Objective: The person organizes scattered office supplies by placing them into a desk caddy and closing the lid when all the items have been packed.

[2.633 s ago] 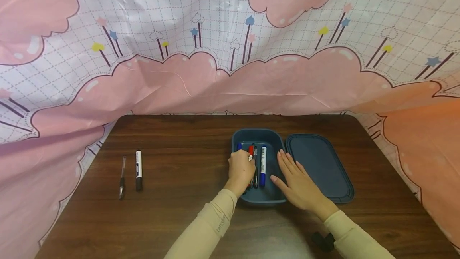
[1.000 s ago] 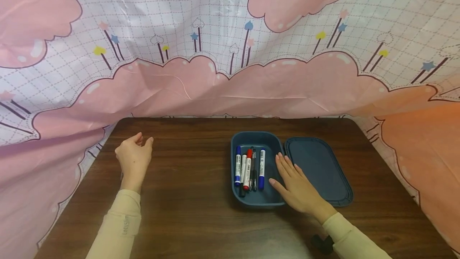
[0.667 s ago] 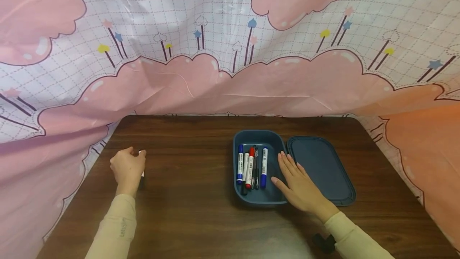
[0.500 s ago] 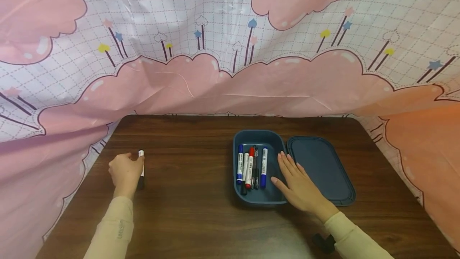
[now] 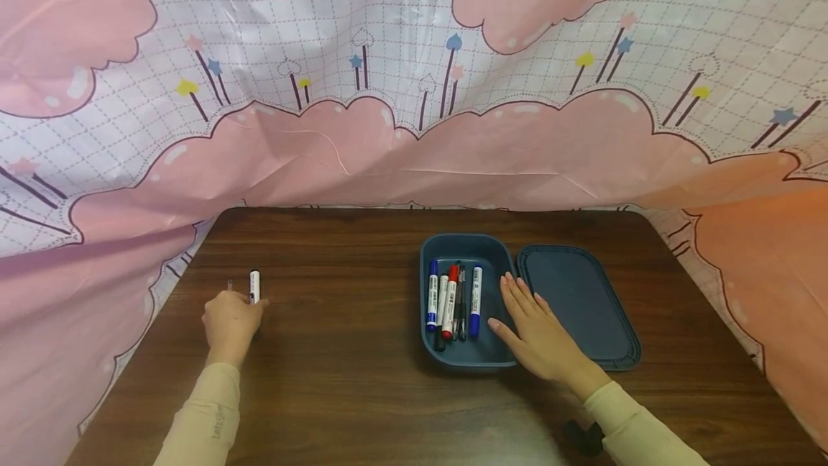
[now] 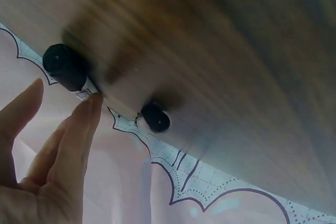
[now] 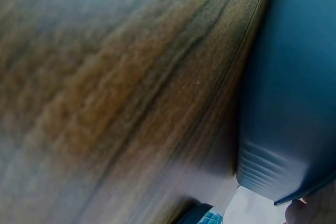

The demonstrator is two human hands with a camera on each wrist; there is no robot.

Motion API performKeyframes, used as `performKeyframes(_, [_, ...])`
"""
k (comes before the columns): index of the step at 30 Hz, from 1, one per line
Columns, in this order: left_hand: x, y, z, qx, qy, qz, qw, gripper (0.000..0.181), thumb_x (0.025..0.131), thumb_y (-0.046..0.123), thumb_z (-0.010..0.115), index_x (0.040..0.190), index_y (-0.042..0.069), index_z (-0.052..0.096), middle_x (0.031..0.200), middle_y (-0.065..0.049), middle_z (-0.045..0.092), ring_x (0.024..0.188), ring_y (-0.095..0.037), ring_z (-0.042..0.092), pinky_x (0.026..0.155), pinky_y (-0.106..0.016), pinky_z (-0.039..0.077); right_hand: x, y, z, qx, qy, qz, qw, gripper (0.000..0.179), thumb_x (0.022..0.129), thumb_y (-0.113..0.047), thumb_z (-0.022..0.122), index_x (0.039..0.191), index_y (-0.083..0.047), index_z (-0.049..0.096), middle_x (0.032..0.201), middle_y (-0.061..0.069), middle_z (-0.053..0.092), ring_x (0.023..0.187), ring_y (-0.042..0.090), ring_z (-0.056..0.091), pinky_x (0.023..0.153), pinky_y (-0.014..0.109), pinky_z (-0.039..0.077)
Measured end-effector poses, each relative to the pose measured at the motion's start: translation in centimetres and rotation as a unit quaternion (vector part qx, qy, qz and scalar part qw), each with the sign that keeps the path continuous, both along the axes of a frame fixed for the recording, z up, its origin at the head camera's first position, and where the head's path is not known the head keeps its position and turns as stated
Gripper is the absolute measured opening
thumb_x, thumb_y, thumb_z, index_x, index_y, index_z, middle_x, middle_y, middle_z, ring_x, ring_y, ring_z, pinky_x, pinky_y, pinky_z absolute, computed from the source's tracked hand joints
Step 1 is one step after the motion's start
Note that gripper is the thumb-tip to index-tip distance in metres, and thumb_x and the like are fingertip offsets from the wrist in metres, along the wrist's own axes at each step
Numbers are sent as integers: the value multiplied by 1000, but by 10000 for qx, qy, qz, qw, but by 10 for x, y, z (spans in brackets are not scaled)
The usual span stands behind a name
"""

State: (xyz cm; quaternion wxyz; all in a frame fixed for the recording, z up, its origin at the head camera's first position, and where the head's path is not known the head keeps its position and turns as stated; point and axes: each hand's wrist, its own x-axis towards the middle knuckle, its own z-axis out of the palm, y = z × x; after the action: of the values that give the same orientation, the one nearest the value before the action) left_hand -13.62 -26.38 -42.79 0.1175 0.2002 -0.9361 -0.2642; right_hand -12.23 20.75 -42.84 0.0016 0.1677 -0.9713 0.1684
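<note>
At the table's left, my left hand [image 5: 233, 318] is over a white marker [image 5: 254, 286] with a black cap and a clear pen [image 5: 230, 284], which it mostly covers. In the left wrist view the thumb stands apart from the marker's black cap [image 6: 64, 66], while the fingertips [image 6: 95, 99] are right at its white body. The pen's dark end [image 6: 156, 117] is beyond them. My right hand [image 5: 540, 333] lies with straight fingers along the right rim of a blue-grey box [image 5: 467, 241]. Inside are a red marker [image 5: 450, 300], a blue marker [image 5: 476, 300] and several other pens and markers.
A blue-grey lid [image 5: 578, 300] lies flat just right of the box. The brown wooden table [image 5: 343, 380] ends in front of a patterned curtain [image 5: 388, 157]. Close to the right sleeve sits a small black object [image 5: 583, 439].
My left hand has left the box, travelled to the table's left side and come down over the marker and pen there. The right hand stays at the box's rim.
</note>
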Motion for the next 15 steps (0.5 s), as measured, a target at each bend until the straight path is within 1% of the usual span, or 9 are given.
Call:
performKeyframes(2, [0, 1, -1, 72, -127, -3, 9999, 29, 84, 21, 71, 84, -8, 74, 86, -30, 70, 80, -50, 63, 72, -57, 49, 0, 0, 0, 2, -7, 7, 10000, 78, 98, -58, 37, 155, -9, 14, 164, 9, 10, 152, 32, 7, 118, 60, 14])
performKeyframes(5, [-1, 1, -2, 149, -268, 0, 9995, 27, 82, 19, 72, 81, -8, 73, 83, -29, 70, 79, -49, 63, 72, -57, 48, 0, 0, -1, -3, 1, 10, 10000, 78, 99, -57, 37, 155, -9, 14, 164, 10, 10, 152, 32, 7, 118, 60, 14])
performKeyframes(9, [-2, 1, -2, 33, -269, -23, 9996, 23, 79, 15, 73, 79, -9, 73, 85, -31, 69, 83, -54, 62, 75, -61, 48, 0, 0, 0, -22, 3, 9, 10000, 78, 99, -57, 37, 156, -9, 14, 164, 10, 10, 152, 32, 7, 118, 60, 13])
performKeyframes(15, [-3, 0, -2, -143, -276, -76, 9995, 18, 75, 9, 71, 71, -8, 69, 81, -33, 67, 78, -54, 62, 72, -61, 50, 0, 0, 0, -32, -4, -8, 10000, 78, 99, -57, 37, 155, -9, 14, 164, 10, 10, 152, 32, 7, 118, 59, 13])
